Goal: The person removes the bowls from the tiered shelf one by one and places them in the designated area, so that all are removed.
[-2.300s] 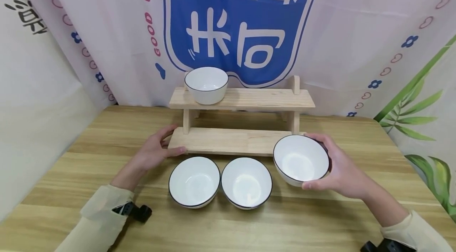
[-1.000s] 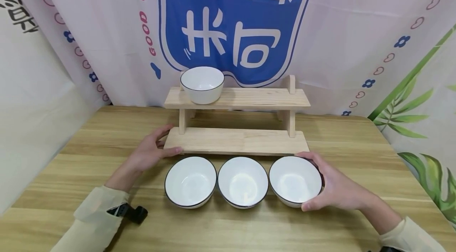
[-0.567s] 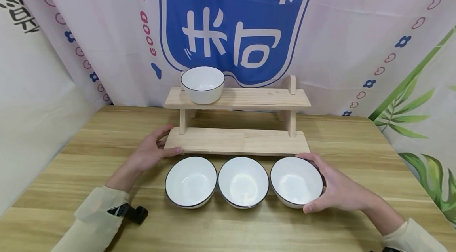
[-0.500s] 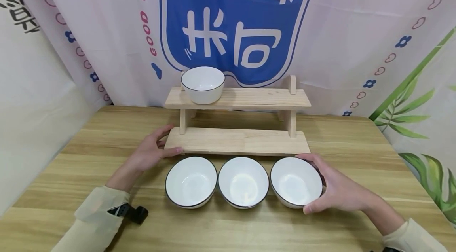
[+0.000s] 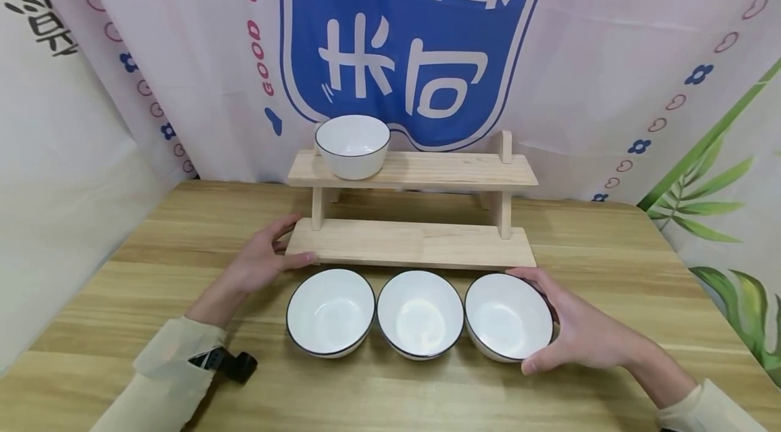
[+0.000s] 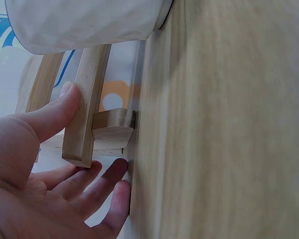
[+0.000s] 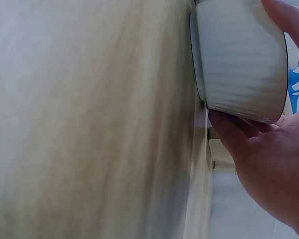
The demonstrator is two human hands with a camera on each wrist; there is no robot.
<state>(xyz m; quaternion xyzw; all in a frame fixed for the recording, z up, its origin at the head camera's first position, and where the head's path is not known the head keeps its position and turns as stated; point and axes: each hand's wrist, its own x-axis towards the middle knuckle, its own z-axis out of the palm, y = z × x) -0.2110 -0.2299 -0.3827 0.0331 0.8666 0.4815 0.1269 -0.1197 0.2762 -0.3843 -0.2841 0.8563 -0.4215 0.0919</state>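
Three white bowls with dark rims stand in a row on the table: a left bowl [image 5: 331, 313], a middle bowl [image 5: 420, 315] and a right bowl [image 5: 509, 317]. My right hand [image 5: 586, 330] holds the right bowl from its right side, fingers at the far side and thumb at the near rim. In the right wrist view, fingers curl against the lower wall of this bowl [image 7: 244, 59]. My left hand [image 5: 259, 262] grips the left end of the two-tier wooden rack's lower board [image 5: 403, 242]. The left wrist view shows the thumb on the board's edge [image 6: 84, 109].
A fourth white bowl [image 5: 352, 147] sits at the left of the rack's upper board [image 5: 457, 169]. Behind the rack hangs a printed curtain [image 5: 610, 45]. The wooden table [image 5: 378, 395] reaches forward of the bowls.
My right hand has brought the right bowl down from beside the rack's lower right end into line with the other two. The left hand has stayed on the rack.
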